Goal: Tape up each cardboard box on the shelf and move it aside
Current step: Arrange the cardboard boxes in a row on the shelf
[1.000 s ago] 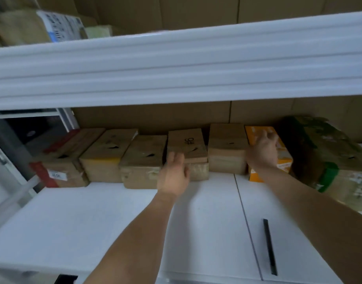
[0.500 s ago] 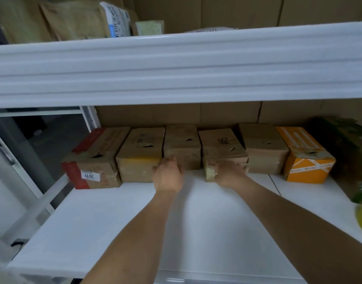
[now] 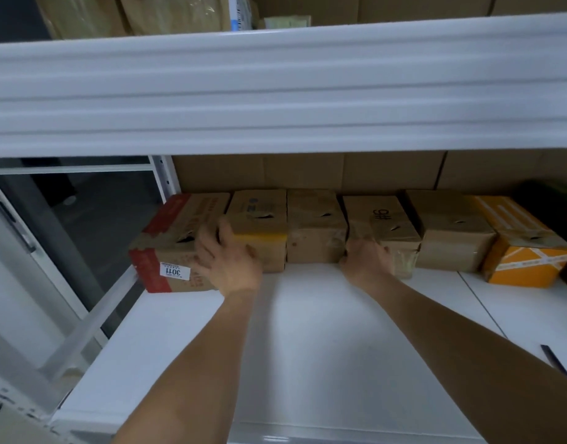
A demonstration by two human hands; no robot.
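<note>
Several cardboard boxes stand in a row at the back of the white shelf (image 3: 308,331). From the left: a red-edged box with a "3011" label (image 3: 166,248), a box with a yellow front (image 3: 259,225), a plain brown box (image 3: 314,232), a box marked "9H" (image 3: 381,224), another brown box (image 3: 452,238) and an orange box (image 3: 525,251). My left hand (image 3: 227,261) is spread open against the fronts of the red-edged and yellow-front boxes. My right hand (image 3: 365,261) presses on the lower front left corner of the "9H" box, fingers curled.
A thick white shelf beam (image 3: 275,91) hangs overhead, with packages above it. A dark green package (image 3: 561,219) stands at the far right. A thin black tool (image 3: 554,363) lies on the shelf near my right forearm. Left of the shelf is the white frame upright (image 3: 163,177).
My left hand slid left from the plain brown box to the red-edged and yellow-front boxes and spread open. My right hand stayed at the "9H" box. The view shifted left.
</note>
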